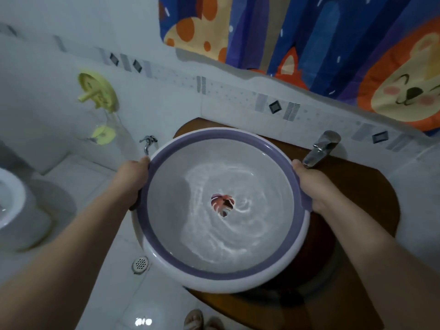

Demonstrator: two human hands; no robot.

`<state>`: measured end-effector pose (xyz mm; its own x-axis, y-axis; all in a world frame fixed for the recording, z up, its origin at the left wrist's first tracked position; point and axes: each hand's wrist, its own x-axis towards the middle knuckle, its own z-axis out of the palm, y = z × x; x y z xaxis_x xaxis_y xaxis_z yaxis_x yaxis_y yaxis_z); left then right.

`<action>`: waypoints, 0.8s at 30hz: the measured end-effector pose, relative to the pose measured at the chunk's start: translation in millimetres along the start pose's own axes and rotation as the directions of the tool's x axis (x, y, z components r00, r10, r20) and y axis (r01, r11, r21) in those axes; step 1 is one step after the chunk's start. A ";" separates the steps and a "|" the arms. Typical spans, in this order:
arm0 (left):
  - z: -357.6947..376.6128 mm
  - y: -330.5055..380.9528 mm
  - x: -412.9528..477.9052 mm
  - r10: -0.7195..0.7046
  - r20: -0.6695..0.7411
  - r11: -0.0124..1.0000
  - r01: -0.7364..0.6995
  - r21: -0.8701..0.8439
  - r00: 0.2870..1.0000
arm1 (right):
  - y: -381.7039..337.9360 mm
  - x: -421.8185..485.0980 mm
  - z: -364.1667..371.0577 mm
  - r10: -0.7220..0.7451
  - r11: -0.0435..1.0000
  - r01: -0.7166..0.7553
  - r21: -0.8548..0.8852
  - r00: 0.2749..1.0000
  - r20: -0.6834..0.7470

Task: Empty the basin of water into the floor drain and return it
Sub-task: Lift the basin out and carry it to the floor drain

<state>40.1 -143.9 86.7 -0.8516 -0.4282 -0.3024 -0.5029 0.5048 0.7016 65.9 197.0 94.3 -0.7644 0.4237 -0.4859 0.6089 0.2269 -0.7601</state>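
A round basin [166,263] with a purple band and white rim fills the middle of the head view, held roughly level over a brown wooden counter. Water swirls inside it, and a red leaf print shows on its bottom. My left hand [129,179] grips the basin's left rim. My right hand [312,184] grips the right rim. The round metal floor drain [141,264] lies on the white tiled floor, just below and left of the basin's near edge.
The brown counter [362,186] carries a chrome tap [321,148] close to my right hand. A toilet [9,198] stands at the left, a small wall tap [148,142] behind the basin. A patterned curtain [309,32] hangs at the back. Sandalled toes [195,319] show at the bottom.
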 end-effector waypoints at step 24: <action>-183.8 -146.9 41.6 -0.230 -0.212 0.972 0.233 -0.010 0.950 | -62.1 -64.1 226.4 -0.100 0.989 0.126 -0.077 0.956 0.275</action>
<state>105.7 -373.6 89.6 -0.6619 -0.6818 -0.3114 -0.6860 0.3836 0.6183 29.2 -42.7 75.0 -0.8501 0.1417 -0.5071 0.5226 0.3449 -0.7797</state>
